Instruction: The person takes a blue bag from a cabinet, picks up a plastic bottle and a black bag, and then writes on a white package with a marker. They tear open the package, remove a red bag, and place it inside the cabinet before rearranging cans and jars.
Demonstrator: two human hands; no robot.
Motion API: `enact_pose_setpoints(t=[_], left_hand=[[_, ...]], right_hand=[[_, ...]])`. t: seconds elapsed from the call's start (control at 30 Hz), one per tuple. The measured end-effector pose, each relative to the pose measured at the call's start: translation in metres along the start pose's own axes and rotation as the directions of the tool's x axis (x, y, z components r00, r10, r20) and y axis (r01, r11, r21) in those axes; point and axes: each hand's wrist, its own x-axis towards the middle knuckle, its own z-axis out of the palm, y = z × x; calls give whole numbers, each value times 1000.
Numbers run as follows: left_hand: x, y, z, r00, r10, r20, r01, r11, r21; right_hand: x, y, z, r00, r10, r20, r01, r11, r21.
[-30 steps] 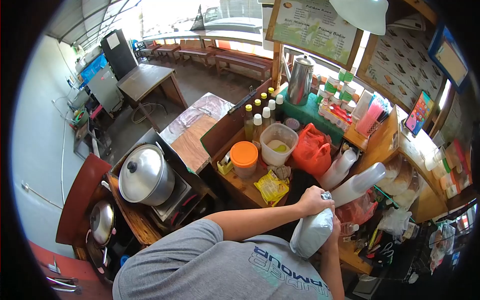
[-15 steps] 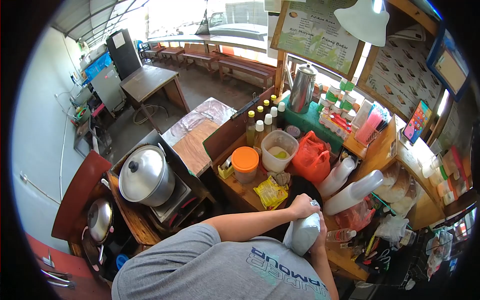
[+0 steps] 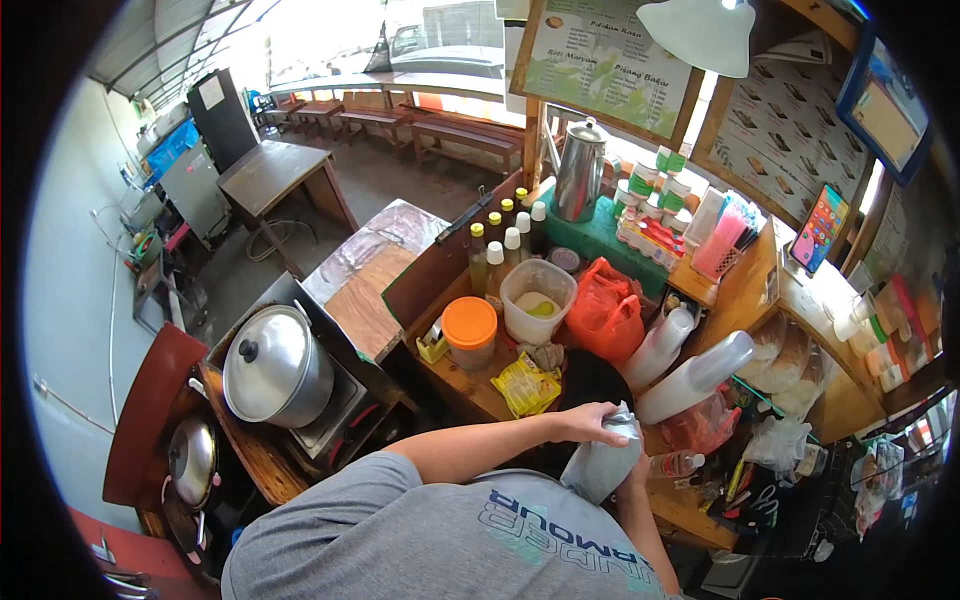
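Note:
A pale grey-blue pouch [image 3: 603, 466] is held upright close to my chest, above the front edge of the counter. My left hand [image 3: 588, 422] pinches its gathered top, thumb and fingers closed. Lower down, my right hand [image 3: 632, 484] wraps round the right side of the pouch, its fingers partly hidden. What the pouch contains does not show. A yellow packet [image 3: 526, 384] lies on the counter beyond my left forearm. To the right of the pouch, a clear plastic bottle [image 3: 676, 464] rests on its side.
An orange-lidded tub [image 3: 470, 330], a clear container [image 3: 538, 302] and a red plastic bag [image 3: 605, 312] stand behind my hands. Stacked plastic cups [image 3: 695, 380] lean at the right. A large lidded pot [image 3: 277, 368] sits on a stove at the left.
My left hand has shifted slightly left, its fingers now pinching the pouch's top edge instead of wrapping over it. The view has turned a little to the right.

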Motion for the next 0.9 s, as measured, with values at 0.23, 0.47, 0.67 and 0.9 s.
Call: enact_pose_setpoints(t=[0.23, 0.47, 0.67, 0.9], left_hand=[[17, -11, -19, 991, -53, -122, 56, 998, 26], [25, -42, -29, 988, -77, -134, 58, 988, -142], [26, -39, -34, 974, -184, -133, 156, 968, -196], [34, -31, -33, 963, -152, -221, 168, 984, 54]], right_hand=[[18, 11, 5, 968, -249, -14, 236, 932, -275], [22, -5, 10, 986, -123, 116, 164, 859, -485], [22, -16, 18, 974, -81, 213, 163, 901, -403], [34, -21, 12, 974, -129, 184, 208, 826, -524]])
